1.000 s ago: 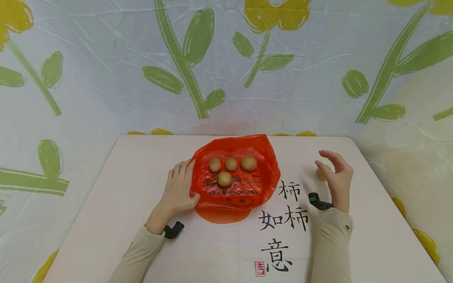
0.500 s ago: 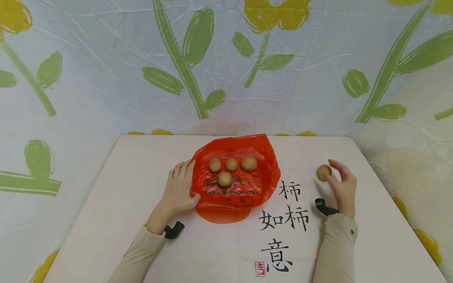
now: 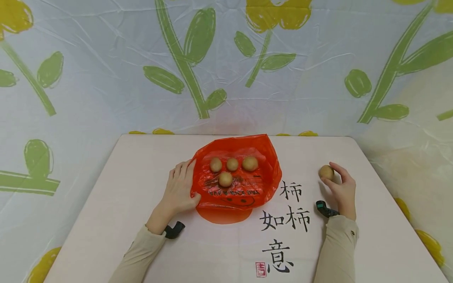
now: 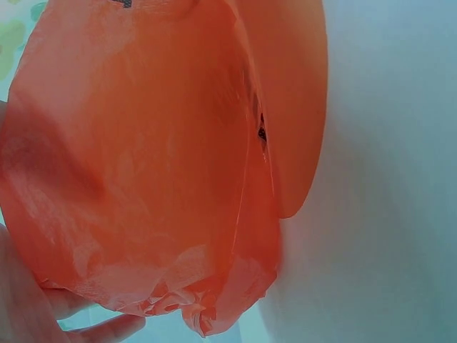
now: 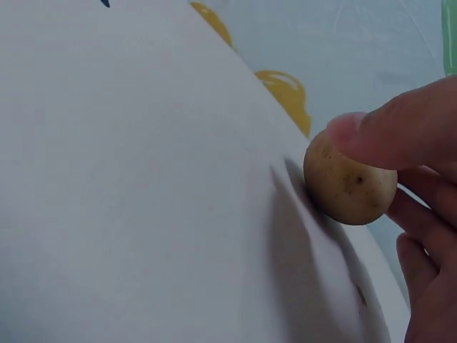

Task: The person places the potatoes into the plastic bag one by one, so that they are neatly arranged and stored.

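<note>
At the right of the table, my right hand [image 3: 344, 192] pinches a small round potato [image 3: 326, 172] between thumb and fingers. The right wrist view shows the thumb lying across the top of the potato [image 5: 350, 182], with fingers behind it. My left hand [image 3: 178, 190] holds the left side of a red plastic bag [image 3: 240, 200]. Its fingers lie along the bag's side, and the thumb is at the near corner. Inside the bag's open mouth rest several potatoes [image 3: 225, 179]. In the left wrist view the bag [image 4: 143, 164] covers part of the left hand.
Black brush characters [image 3: 277, 257] and a red seal mark run down the pale tabletop [image 3: 141, 165] right of centre. A flat orange rounded shape [image 3: 224, 216] shows at the bag's near edge. Behind the table hangs a flowered cloth [image 3: 116, 78].
My right hand has moved slightly right and toward me, then closed its thumb and fingers on the potato. The left hand and the bag have stayed in place.
</note>
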### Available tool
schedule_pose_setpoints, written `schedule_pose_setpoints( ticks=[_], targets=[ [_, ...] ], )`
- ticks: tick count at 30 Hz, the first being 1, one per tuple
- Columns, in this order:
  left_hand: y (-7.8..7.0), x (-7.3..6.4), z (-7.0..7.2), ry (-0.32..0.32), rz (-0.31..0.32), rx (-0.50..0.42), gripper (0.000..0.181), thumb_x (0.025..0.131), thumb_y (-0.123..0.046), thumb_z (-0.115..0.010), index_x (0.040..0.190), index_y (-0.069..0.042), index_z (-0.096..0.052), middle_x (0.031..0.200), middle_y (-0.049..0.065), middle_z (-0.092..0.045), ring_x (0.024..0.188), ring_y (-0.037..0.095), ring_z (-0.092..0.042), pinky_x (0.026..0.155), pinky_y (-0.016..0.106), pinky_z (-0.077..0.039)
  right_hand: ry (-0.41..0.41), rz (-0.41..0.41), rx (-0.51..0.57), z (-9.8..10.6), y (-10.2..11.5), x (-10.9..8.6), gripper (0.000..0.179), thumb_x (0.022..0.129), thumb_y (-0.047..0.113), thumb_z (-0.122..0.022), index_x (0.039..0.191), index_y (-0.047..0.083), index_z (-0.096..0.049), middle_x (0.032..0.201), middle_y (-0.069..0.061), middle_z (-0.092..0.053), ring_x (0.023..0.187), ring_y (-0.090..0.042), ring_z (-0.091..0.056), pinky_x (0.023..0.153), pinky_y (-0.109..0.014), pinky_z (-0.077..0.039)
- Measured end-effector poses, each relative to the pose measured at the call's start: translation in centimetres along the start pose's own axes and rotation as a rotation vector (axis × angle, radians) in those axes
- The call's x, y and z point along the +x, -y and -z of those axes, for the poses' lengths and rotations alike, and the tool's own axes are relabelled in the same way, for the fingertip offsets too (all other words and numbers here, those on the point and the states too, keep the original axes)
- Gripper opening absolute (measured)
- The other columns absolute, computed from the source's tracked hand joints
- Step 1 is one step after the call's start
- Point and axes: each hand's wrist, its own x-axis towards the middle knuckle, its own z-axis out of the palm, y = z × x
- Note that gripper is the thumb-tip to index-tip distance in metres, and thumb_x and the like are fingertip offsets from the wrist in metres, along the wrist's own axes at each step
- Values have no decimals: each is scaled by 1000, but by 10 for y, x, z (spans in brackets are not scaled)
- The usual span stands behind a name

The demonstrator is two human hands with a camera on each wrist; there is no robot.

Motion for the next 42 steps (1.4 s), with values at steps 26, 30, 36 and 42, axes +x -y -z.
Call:
schedule_pose_setpoints(
  ticks=[26,30,36,42],
  targets=[
    [2,-1,1,-6,-1,-8,92,65,-24,-68,146,4,-34,141,21,-41,127,39,-35,101,58,-32,36,-47,-109,-1,6,1,64,76,-6,-78,136,0,-56,138,-22,-54,123,-17,-50,113,-37,-33],
    [1,0,1,-3,-1,-13,92,65,-23,-67,146,4,-33,141,21,-40,127,40,-35,101,59,-31,41,-55,-93,-1,6,1,65,77,-3,-78,138,1,-56,140,-19,-54,127,-16,-48,115,-37,-29],
    [1,0,1,-7,0,-8,93,65,-23,-66,147,4,-33,141,21,-40,127,40,-35,101,59,-32,12,-43,54,-4,7,3,64,76,-6,-79,136,5,-59,133,-4,-60,124,-8,-49,114,-31,-28],
    [1,-1,1,-21,-14,10,93,64,-23,-65,147,4,-33,141,21,-41,127,40,-36,100,58,-32,-20,-27,298,-8,13,5,62,69,-19,-76,126,3,-66,123,-4,-63,114,-10,-55,107,-24,-34]
  ],
)
